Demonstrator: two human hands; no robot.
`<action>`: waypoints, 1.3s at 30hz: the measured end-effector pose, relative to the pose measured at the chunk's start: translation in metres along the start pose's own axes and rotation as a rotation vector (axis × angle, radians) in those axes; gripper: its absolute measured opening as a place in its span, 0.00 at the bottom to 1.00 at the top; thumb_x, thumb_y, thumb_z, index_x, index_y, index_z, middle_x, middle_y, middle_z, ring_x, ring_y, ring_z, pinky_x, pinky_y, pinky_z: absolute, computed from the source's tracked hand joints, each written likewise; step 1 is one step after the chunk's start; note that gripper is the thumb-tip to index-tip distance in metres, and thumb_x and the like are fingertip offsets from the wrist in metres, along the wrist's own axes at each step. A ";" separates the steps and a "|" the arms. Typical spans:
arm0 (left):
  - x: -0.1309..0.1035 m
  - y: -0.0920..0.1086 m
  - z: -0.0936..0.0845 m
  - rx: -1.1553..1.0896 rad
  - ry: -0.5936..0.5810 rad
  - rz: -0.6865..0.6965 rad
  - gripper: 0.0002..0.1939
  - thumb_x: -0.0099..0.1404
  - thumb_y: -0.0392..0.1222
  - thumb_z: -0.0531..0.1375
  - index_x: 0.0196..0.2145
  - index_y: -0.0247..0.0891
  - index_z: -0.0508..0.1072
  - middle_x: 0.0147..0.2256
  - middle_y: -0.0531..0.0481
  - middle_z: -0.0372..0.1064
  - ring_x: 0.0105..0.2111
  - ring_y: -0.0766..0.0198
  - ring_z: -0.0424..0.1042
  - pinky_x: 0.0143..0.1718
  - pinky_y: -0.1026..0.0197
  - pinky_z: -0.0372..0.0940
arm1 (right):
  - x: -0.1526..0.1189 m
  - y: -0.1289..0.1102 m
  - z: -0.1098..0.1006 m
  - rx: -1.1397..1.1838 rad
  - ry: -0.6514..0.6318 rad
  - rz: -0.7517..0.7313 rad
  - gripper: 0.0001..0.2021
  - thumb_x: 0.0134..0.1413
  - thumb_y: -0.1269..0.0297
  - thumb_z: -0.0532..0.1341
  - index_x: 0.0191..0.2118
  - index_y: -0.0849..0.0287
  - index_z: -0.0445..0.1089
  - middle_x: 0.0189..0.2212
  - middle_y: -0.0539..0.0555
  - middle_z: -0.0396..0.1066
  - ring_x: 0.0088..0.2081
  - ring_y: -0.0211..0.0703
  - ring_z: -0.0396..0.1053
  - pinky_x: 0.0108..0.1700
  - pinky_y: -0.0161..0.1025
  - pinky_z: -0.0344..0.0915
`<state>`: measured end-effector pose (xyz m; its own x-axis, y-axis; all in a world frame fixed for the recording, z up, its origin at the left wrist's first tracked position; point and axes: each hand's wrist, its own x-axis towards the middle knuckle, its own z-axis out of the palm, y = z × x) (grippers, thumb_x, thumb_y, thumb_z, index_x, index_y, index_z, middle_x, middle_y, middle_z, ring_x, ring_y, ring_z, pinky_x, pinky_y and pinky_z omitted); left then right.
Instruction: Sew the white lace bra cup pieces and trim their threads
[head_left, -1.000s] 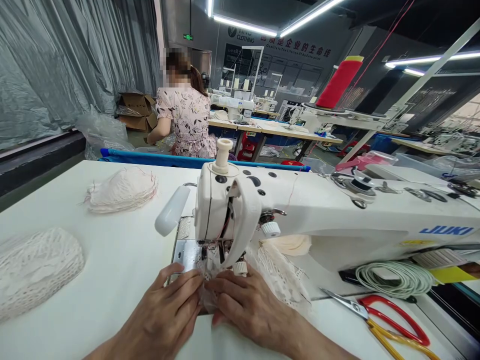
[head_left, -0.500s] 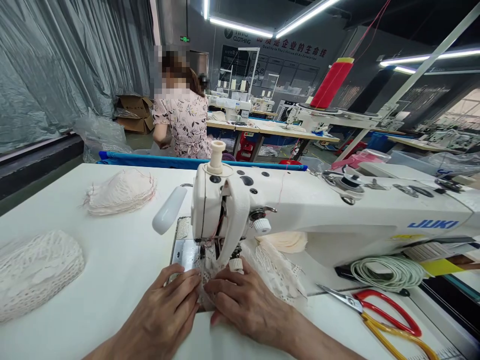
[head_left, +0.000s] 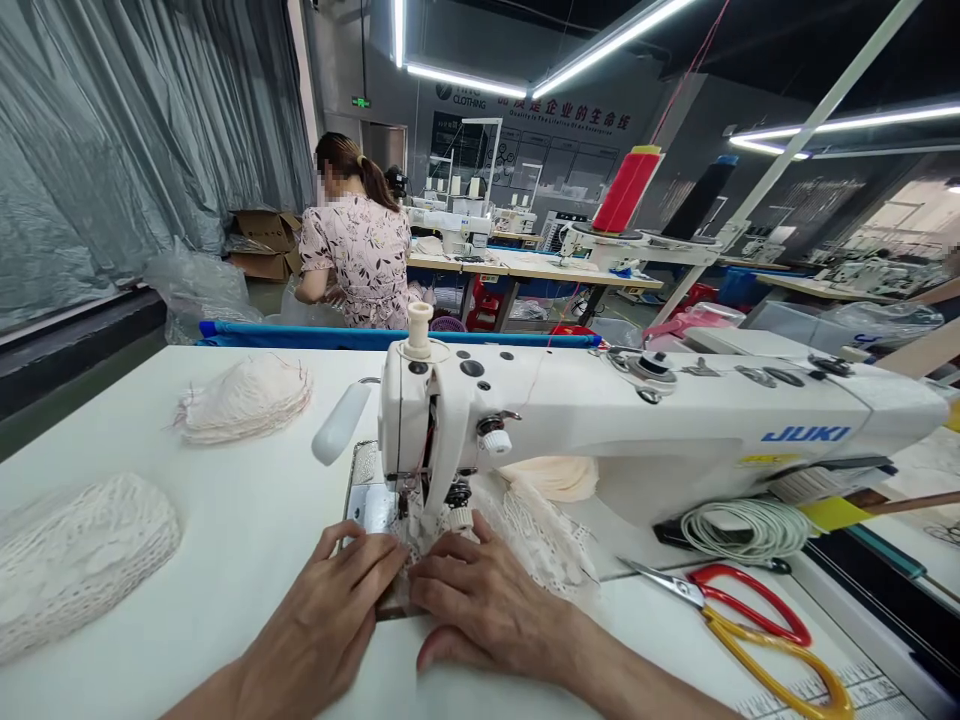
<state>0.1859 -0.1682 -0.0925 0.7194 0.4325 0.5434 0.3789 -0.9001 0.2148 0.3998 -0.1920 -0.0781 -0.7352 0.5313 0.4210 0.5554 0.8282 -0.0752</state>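
A white JUKI sewing machine (head_left: 615, 395) stands before me, its presser foot over white lace fabric (head_left: 536, 525) that trails off to the right under the arm. My left hand (head_left: 322, 600) has its fingers close together, pressing the lace's edge just left and in front of the needle. My right hand (head_left: 495, 610) bears on the same lace from the right, fingers bent and thumb out to the side on the table. Both sets of fingertips nearly meet; what lies under them is mostly hidden. Beyond the lace sits a stack of cream fabric pieces (head_left: 559, 478).
Stacked pale cups (head_left: 247, 400) and a lace pile (head_left: 82, 560) lie on the white table's left. Scissors (head_left: 739, 610) with red and yellow handles and a coiled pale cord (head_left: 742, 528) are at right. A co-worker (head_left: 356, 240) sits beyond the blue rail (head_left: 405, 337).
The view has swung slightly, so the machine and scissors appear further left. My left fingers are closer to the needle, and my right thumb is more spread from its fingers.
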 end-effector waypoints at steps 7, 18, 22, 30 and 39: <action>-0.005 -0.003 0.007 -0.035 0.089 -0.019 0.23 0.60 0.22 0.46 0.49 0.36 0.66 0.45 0.43 0.66 0.43 0.59 0.66 0.48 0.51 0.58 | -0.001 -0.001 -0.002 0.006 0.032 -0.011 0.18 0.59 0.48 0.54 0.37 0.61 0.64 0.33 0.49 0.72 0.37 0.39 0.63 0.42 0.41 0.50; -0.001 -0.003 0.013 0.055 0.079 0.025 0.21 0.60 0.23 0.45 0.47 0.32 0.67 0.40 0.43 0.67 0.39 0.60 0.67 0.47 0.51 0.57 | -0.001 0.002 0.008 -0.063 0.086 0.085 0.28 0.58 0.41 0.45 0.40 0.63 0.66 0.35 0.56 0.70 0.35 0.42 0.64 0.44 0.44 0.52; 0.007 -0.003 0.008 0.108 0.108 0.041 0.21 0.58 0.22 0.46 0.45 0.33 0.68 0.40 0.43 0.68 0.40 0.60 0.67 0.45 0.53 0.58 | 0.000 0.006 0.014 -0.120 0.097 0.160 0.30 0.57 0.39 0.43 0.41 0.62 0.66 0.33 0.56 0.70 0.33 0.43 0.63 0.45 0.47 0.52; 0.013 -0.014 0.011 0.170 0.136 0.006 0.19 0.61 0.25 0.47 0.46 0.33 0.68 0.41 0.42 0.67 0.40 0.59 0.66 0.45 0.52 0.57 | 0.001 0.013 0.019 -0.184 0.032 0.241 0.30 0.53 0.36 0.47 0.39 0.60 0.67 0.32 0.56 0.71 0.39 0.46 0.63 0.49 0.48 0.52; 0.008 -0.019 0.016 0.172 0.126 0.028 0.19 0.63 0.25 0.46 0.48 0.32 0.66 0.44 0.39 0.68 0.45 0.58 0.67 0.50 0.48 0.54 | -0.002 0.007 0.014 -0.205 0.018 0.209 0.32 0.52 0.37 0.50 0.49 0.60 0.64 0.40 0.58 0.70 0.42 0.49 0.62 0.51 0.51 0.49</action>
<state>0.1935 -0.1471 -0.1051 0.6565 0.3882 0.6468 0.4618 -0.8848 0.0624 0.3997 -0.1848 -0.0918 -0.5907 0.6816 0.4318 0.7622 0.6470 0.0215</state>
